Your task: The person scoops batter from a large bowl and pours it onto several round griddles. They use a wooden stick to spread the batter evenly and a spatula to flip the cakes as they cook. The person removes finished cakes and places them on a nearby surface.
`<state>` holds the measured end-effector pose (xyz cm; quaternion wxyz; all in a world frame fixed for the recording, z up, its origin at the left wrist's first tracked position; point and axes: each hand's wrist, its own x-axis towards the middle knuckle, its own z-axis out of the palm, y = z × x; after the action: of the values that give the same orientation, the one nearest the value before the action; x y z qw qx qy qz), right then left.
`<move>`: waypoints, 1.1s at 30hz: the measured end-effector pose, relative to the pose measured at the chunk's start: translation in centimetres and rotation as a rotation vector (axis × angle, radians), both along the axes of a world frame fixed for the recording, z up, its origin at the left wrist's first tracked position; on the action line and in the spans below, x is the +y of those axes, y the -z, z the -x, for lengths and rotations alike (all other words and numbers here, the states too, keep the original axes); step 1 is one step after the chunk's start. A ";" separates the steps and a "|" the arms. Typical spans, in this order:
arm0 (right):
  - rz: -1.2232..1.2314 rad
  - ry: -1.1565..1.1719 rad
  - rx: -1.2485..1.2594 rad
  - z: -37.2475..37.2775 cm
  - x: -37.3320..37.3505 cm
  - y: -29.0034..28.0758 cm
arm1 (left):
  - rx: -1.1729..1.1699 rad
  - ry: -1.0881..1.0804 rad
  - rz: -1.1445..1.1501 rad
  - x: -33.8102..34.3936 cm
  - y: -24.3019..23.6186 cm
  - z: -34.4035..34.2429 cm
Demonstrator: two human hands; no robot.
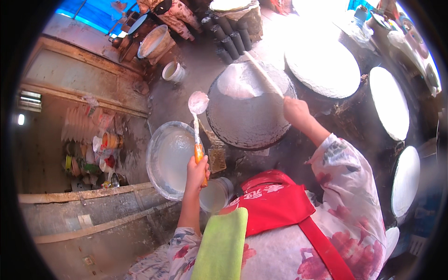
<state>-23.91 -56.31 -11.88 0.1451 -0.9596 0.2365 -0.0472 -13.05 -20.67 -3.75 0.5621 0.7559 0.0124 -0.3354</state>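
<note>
My left hand (198,171) is closed round the orange handle of a ladle (199,102), whose batter-coated bowl is raised beyond the basin. Below and left of it sits a wide basin (154,156) of pale, milky batter. In my right hand (297,112) is the end of a pale wooden spreading stick (263,74). The stick lies slantwise over a round dark griddle (247,123). White batter (240,80) covers the far part of that griddle, and its near part looks grey. Whether the stick touches the batter I cannot tell.
Close by my left forearm stands a bucket (217,195) of pale liquid. More round griddles with white sheets (323,65) curve along the right. Dark cylinders (229,46) are stacked behind the griddle. A white pail (173,72) stands at the far left, and another person (179,16) is beyond it.
</note>
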 end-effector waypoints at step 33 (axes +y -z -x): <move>0.093 -0.505 0.339 -0.5 -1.6 -3.9 | 0.092 -0.180 -0.011 2.6 -0.1 3.6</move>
<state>-23.42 -57.94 -7.99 0.0664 -0.9878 0.0091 0.1405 -16.62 -18.10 -3.68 0.5845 0.7388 0.1078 -0.3177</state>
